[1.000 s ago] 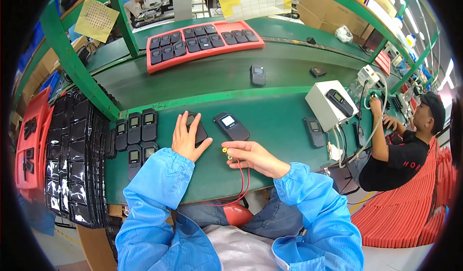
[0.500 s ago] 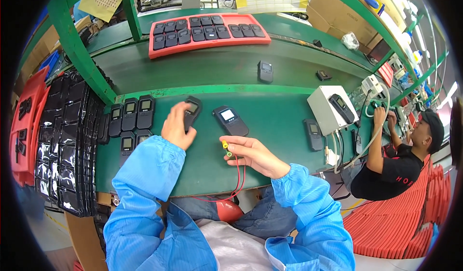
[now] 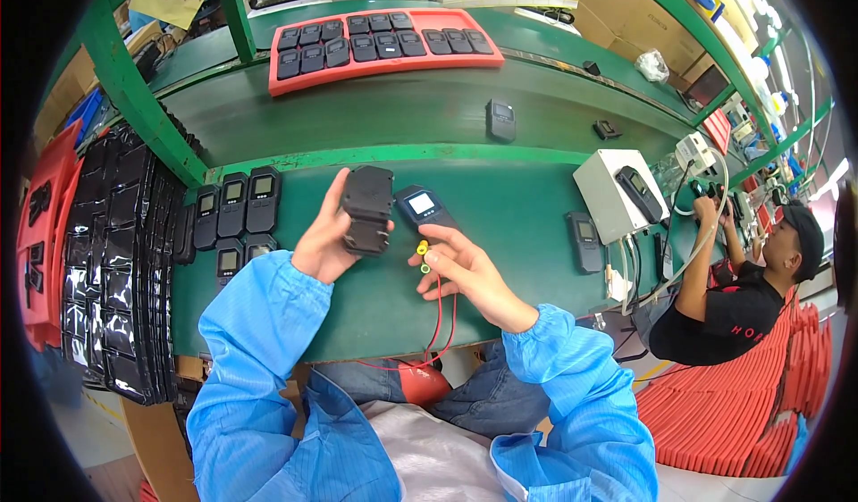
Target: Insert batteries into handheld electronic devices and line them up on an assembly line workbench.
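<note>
My left hand (image 3: pixel 327 240) is closed round a black handheld meter (image 3: pixel 367 209), raised over the bench with its plain back showing. In my right hand (image 3: pixel 472 274), fingers pinch a yellow-ended connector (image 3: pixel 422 247) on thin red wires (image 3: pixel 439 323) that hang toward my lap. Between the hands, a second black meter (image 3: pixel 422 205) lies on the green bench with its screen lit white; my right fingers partly cover its lower end. Several more black meters (image 3: pixel 232 204) stand in rows left of my left hand.
A red tray (image 3: pixel 384 71) of black meters sits beyond the bench. Two loose devices lie on the far strip. At right are a white box (image 3: pixel 617 196) bearing a meter, cables and another meter (image 3: pixel 585 242). Black plastic trays (image 3: pixel 121 270) are stacked left. A co-worker (image 3: pixel 742 288) works at right.
My left hand has lifted the meter off the bench and turned it back side up, bringing it nearer. My right hand stays almost in place with the connector.
</note>
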Tool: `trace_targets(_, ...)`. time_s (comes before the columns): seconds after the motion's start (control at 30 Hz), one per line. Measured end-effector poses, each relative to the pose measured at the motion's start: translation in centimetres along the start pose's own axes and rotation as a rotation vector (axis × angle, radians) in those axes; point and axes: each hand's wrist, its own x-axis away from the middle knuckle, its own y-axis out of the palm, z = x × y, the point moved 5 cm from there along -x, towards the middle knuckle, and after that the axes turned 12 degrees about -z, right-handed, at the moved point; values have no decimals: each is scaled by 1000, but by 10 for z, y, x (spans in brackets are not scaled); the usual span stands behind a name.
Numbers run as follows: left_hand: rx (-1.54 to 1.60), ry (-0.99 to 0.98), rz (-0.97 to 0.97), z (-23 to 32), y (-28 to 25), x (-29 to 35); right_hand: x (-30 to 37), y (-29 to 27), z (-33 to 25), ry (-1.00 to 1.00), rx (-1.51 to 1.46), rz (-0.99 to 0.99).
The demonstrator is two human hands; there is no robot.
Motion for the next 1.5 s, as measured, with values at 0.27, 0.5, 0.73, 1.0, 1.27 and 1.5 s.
trace_targets(0.27,-404,23,-83,-19,28,9,-6,-4,9,-196,110,97)
trace_targets(0.5,-405,67,-50,-19,25,13,1,4,-9,-274,465,166)
trace_targets(0.73,-521,73,39,-21,34,15,-2,6,-5,-271,613,204)
trace_targets(1.0,-534,214,50,-23,31,16,-2,22,-3,-437,960,179)
trace_targets(1.27,-729,240,17,-27,33,20,-2,18,-10,-349,911,182)
trace_targets(1.5,-762,367,-79,-38,37,26,-2,17,-8,-401,1030,208)
